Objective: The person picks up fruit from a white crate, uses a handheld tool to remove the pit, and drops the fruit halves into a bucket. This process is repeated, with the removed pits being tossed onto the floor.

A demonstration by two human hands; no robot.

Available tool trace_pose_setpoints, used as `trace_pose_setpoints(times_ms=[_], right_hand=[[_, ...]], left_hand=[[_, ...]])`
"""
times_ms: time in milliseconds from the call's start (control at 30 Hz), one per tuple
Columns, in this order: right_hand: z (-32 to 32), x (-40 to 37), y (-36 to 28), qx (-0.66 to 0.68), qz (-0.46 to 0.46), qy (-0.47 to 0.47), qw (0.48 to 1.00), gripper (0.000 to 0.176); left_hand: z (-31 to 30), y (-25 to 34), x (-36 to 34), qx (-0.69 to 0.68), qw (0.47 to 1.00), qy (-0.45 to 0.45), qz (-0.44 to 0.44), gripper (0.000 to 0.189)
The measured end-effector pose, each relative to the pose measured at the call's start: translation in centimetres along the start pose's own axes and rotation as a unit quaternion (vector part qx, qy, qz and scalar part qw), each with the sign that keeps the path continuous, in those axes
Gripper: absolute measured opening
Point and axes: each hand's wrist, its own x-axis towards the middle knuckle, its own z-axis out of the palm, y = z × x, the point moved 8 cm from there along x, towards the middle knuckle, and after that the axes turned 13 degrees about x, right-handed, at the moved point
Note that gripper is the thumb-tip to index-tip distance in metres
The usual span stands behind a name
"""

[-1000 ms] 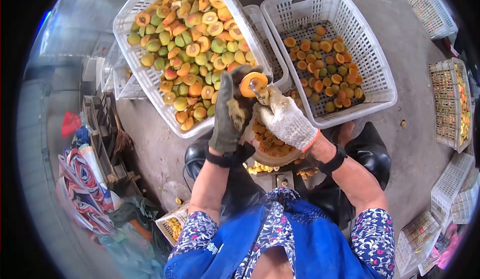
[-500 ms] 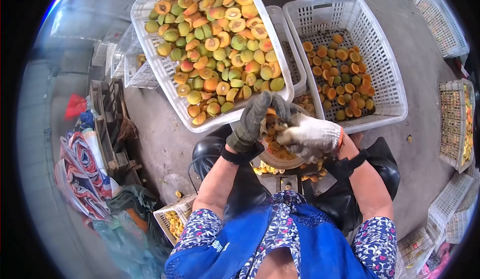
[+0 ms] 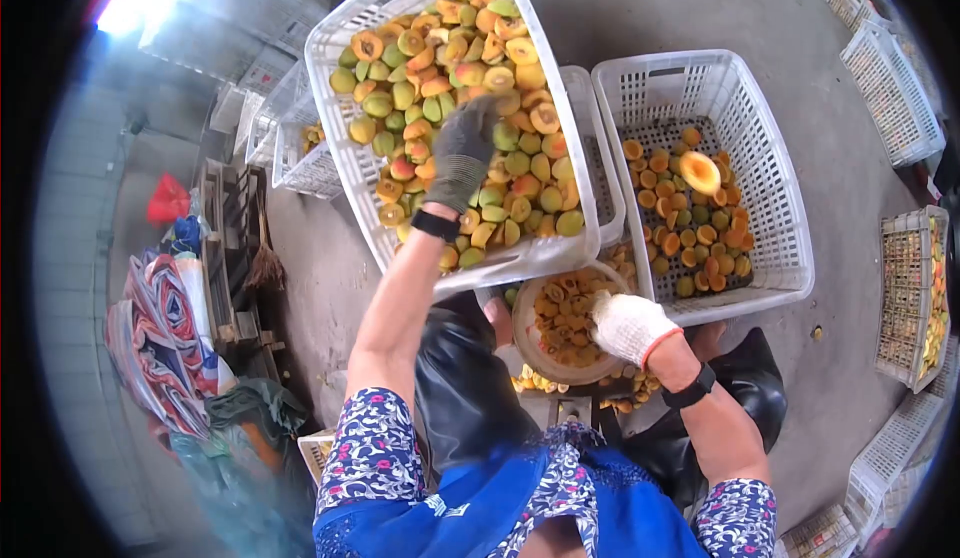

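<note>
My left hand, in a dark grey glove, reaches over a white crate heaped with halved peaches, its blurred fingers among the fruit. My right hand, in a white knitted glove, is closed at the right rim of a round bowl; its fingertips are hidden, and I cannot tell what they hold. Brownish-orange fruit pieces fill the bowl. One blurred orange peach half appears above a second white crate, where hollowed peach halves cover part of the bottom.
Between the two big crates stands another white crate. Yellow fruit pieces lie below the bowl. A wooden pallet, a broom and striped sacks are at left. A fruit-filled crate stands at far right.
My hands were together over the bowl and have separated. The left moved up into the peach crate; the right lowered to the bowl's rim. A peach half now shows above the right crate.
</note>
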Motion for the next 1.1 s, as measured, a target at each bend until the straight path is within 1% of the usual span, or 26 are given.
trace_pose_setpoints(times_ms=[67, 100, 167, 233, 267, 300, 333, 367, 400, 433, 467, 500, 533, 567, 600, 633, 667, 700, 733, 800, 867, 933, 967, 1000, 1067, 1100], right_hand=[[-0.3, 0.0, 0.2, 0.042, -0.021, 0.062, 0.997, 0.029], [-0.7, -0.2, 0.1, 0.042, -0.02, 0.063, 0.997, 0.029], [-2.2, -0.7, 0.1, 0.123, 0.016, 0.069, 0.99, 0.029], [-1.1, -0.4, 1.1, 0.135, 0.03, 0.091, 0.986, 0.029], [-1.4, -0.3, 1.7, 0.144, 0.042, 0.113, 0.982, 0.029], [-1.9, -0.5, 1.8, 0.157, 0.052, 0.134, 0.977, 0.029], [-2.4, -0.7, 1.9, 0.17, 0.06, 0.156, 0.971, 0.029], [-2.5, -0.6, 1.6, 0.138, 0.038, 0.14, 0.98, 0.03], [-2.7, -0.6, 1.4, 0.131, 0.02, 0.144, 0.981, 0.028], [-3.9, -1.2, 0.6, 0.115, -0.052, 0.224, 0.966, 0.023], [-4.8, -2.1, -0.2, 0.1, -0.123, 0.298, 0.941, 0.018], [-5.1, -1.9, -0.2, 0.096, -0.125, 0.299, 0.941, 0.018], [-5.6, -1.7, 0.0, 0.141, -0.114, 0.316, 0.931, 0.015], [-6.0, -1.7, 0.2, 0.188, -0.101, 0.332, 0.919, 0.013], [-6.5, -1.7, 0.2, 0.189, -0.1, 0.331, 0.919, 0.013], [-7.4, -2.0, -0.7, 0.101, -0.128, 0.348, 0.923, 0.011], [-7.9, -2.6, -1.7, 0.012, -0.154, 0.36, 0.92, 0.01], [-9.3, -3.4, -0.6, 0.274, -0.132, 0.409, 0.86, 0.01], [-10.1, -3.5, -1.3, 0.276, -0.129, 0.407, 0.861, 0.01], [-12.2, -4.5, -1.2, 0.362, -0.135, 0.474, 0.791, 0.011], [-12.7, -5.7, -1.9, 0.181, -0.121, 0.567, 0.794, 0.014], [-12.1, -4.9, -0.6, 0.334, -0.104, 0.5, 0.792, 0.019], [-12.5, -6.2, -2.9, 0.044, -0.139, 0.572, 0.808, 0.023], [-12.1, -6.0, -2.7, 0.048, -0.129, 0.571, 0.809, 0.023], [-11.4, -4.9, -0.5, 0.311, -0.119, 0.543, 0.771, 0.026], [-11.4, -5.1, -0.8, 0.259, -0.108, 0.548, 0.788, 0.028]], left_hand=[[2.7, -3.7, -0.5, 0.238, 0.968, -0.018, 0.074, 0.02], [4.6, -6.2, -1.0, 0.253, 0.964, -0.016, 0.074, 0.019], [5.3, -6.8, -1.1, 0.267, 0.961, -0.012, 0.076, 0.02], [4.8, -5.5, -1.6, 0.288, 0.946, 0.005, 0.151, 0.019], [5.9, -6.9, -1.5, 0.272, 0.955, 0.004, 0.115, 0.015], [4.2, -6.5, 0.6, 0.31, 0.944, 0.004, 0.113, 0.012], [5.8, -6.3, -1.9, 0.323, 0.931, -0.041, 0.162, 0.014], [5.0, -6.1, -2.2, 0.324, 0.933, -0.042, 0.154, 0.017], [4.3, -6.1, -2.1, 0.296, 0.944, -0.085, 0.12, 0.017], [2.2, -5.3, -2.1, 0.25, 0.959, -0.129, 0.046, 0.015], [0.4, -4.4, -2.4, 0.199, 0.964, -0.175, -0.028, 0.022], [-0.4, -3.8, -2.6, 0.199, 0.964, -0.171, -0.029, 0.022], [-0.4, -3.5, -3.2, 0.004, 0.979, -0.194, -0.067, 0.027], [-1.3, -2.1, -3.7, -0.191, 0.953, -0.211, -0.101, 0.031], [-2.1, -1.0, -5.1, -0.348, 0.888, -0.238, -0.182, 0.035], [-4.1, 1.5, -6.2, -0.493, 0.79, -0.258, -0.257, 0.038], [-5.2, 3.3, -7.0, -0.494, 0.788, -0.261, -0.259, 0.038], [-6.1, 5.2, -7.5, -0.594, 0.718, -0.242, -0.27, 0.039], [-6.8, 6.9, -7.8, -0.685, 0.637, -0.22, -0.277, 0.041], [-7.6, 9.2, -8.3, -0.681, 0.643, -0.195, -0.292, 0.042], [-7.3, 10.2, -8.6, -0.674, 0.664, -0.182, -0.268, 0.042], [-7.5, 11.3, -8.9, -0.68, 0.671, -0.146, -0.257, 0.043], [-7.0, 11.5, -9.0, -0.674, 0.672, -0.152, -0.266, 0.044], [-6.7, 12.0, -9.2, -0.675, 0.668, -0.162, -0.268, 0.044], [-6.6, 12.5, -9.2, -0.68, 0.671, -0.139, -0.26, 0.043], [-6.5, 12.6, -9.4, -0.649, 0.7, -0.146, -0.26, 0.043]])
